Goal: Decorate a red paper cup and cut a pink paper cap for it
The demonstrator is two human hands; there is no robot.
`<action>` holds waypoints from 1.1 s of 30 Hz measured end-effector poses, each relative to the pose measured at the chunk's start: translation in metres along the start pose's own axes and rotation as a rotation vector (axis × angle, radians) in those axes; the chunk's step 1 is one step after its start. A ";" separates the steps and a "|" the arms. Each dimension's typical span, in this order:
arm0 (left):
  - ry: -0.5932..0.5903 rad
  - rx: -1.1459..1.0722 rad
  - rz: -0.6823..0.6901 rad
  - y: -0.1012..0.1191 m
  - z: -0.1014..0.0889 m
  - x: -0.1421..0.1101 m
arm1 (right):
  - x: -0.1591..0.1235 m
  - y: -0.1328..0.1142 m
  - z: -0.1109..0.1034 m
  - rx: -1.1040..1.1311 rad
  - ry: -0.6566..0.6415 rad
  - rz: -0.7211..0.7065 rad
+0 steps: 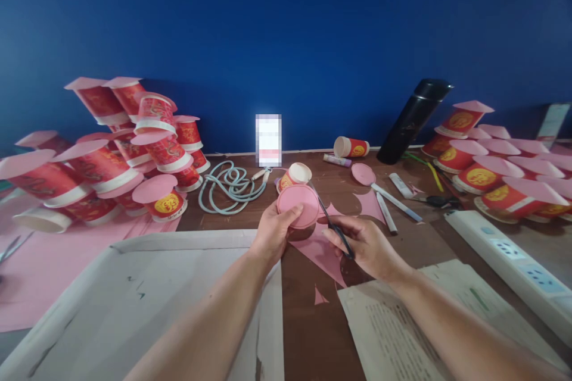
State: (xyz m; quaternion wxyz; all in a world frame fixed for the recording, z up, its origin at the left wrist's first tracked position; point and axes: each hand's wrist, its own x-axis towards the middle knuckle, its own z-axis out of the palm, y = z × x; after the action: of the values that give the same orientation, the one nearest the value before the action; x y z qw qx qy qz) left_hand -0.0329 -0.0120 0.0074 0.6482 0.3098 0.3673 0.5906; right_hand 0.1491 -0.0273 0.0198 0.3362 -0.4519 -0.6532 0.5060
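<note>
My left hand (271,232) grips a round pink paper disc (298,206), thumb pressed on its face. Just behind the disc a red paper cup (291,177) shows; whether they touch, I cannot tell. My right hand (369,247) holds black-handled scissors (342,239), the blades pointing up and left along the disc's right edge. Beneath the hands lie pink paper scraps (319,253) on the brown table. Another pink disc (363,174) rests farther back to the right, beside two white pens (397,202).
Red cups topped with pink paper (154,149) are stacked at left, with more (485,175) at right. A coiled pale cable (232,187), lit phone (269,140), black flask (413,122) and power strip (513,268) surround the work area. A white board (179,309) lies front left.
</note>
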 end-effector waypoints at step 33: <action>0.008 0.010 -0.007 0.004 0.000 0.000 | 0.002 -0.001 -0.001 -0.005 0.006 0.046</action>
State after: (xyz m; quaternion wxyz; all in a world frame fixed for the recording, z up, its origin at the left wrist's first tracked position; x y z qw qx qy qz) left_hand -0.0351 -0.0111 0.0102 0.6474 0.3094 0.3738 0.5877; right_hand 0.1491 -0.0254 0.0208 0.3254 -0.4693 -0.6427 0.5107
